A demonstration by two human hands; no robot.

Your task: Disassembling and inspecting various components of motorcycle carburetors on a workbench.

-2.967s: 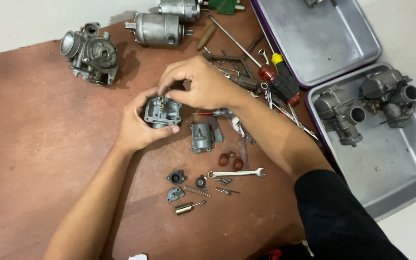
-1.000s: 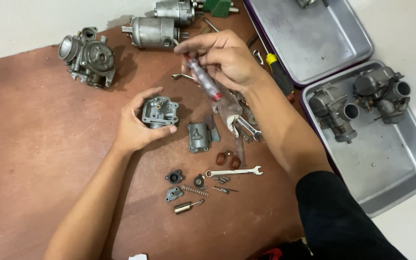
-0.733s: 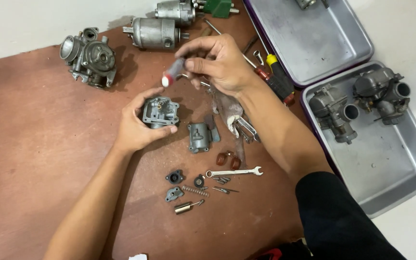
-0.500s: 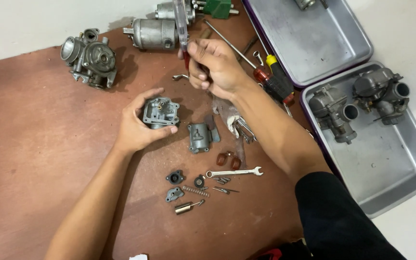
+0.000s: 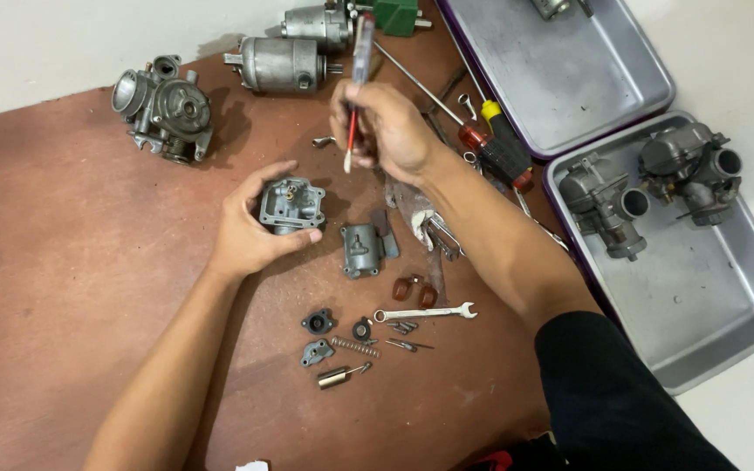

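Left hand (image 5: 250, 231) cups the small grey carburetor body (image 5: 291, 203) on the brown counter (image 5: 63, 288), grip closed around its left side, open cavity facing up. Right hand (image 5: 390, 131) sits just above and right of the body, grip closed on a thin red-shafted screwdriver (image 5: 355, 105), pale tip pointing down, clear handle up and blurred. Tip is near the body, not touching.

Judgement: to do this well, keep the body pressed flat to the counter so it cannot rock, and bring the tip in straight, in line with the bore, before any turning. Light force; the fittings look soft.

Float bowl (image 5: 361, 249) lies just right of the body. Small spring (image 5: 355, 347), open-ended wrench (image 5: 425, 312) and loose bits lie below it; keep the forearm off them.
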